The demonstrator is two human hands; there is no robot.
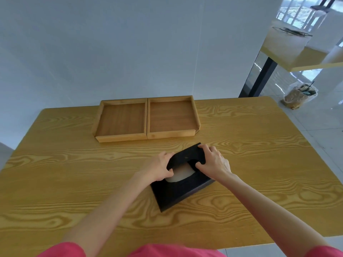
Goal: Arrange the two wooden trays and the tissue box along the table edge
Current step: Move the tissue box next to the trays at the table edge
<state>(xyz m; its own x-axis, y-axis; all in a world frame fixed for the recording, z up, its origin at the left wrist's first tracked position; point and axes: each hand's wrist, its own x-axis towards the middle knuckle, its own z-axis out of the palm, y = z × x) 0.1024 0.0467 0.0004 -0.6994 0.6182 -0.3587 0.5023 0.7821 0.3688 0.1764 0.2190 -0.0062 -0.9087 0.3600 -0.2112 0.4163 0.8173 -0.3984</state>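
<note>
Two shallow wooden trays sit side by side, touching, at the table's far edge against the wall: the left tray (120, 120) and the right tray (172, 116), both with nothing in them. Nearer me lies a black tissue box (178, 191), turned at an angle to the table edges, with a pale tissue showing in its top opening. My left hand (160, 166) grips the box's far end on the left side. My right hand (213, 163) grips the same end on the right side, fingers curled over the top.
The wood-grain table (74, 173) extends wide to both sides of the box. A white wall rises right behind the trays. To the right are a tiled floor, a bagged waste bin (299, 96) and another table.
</note>
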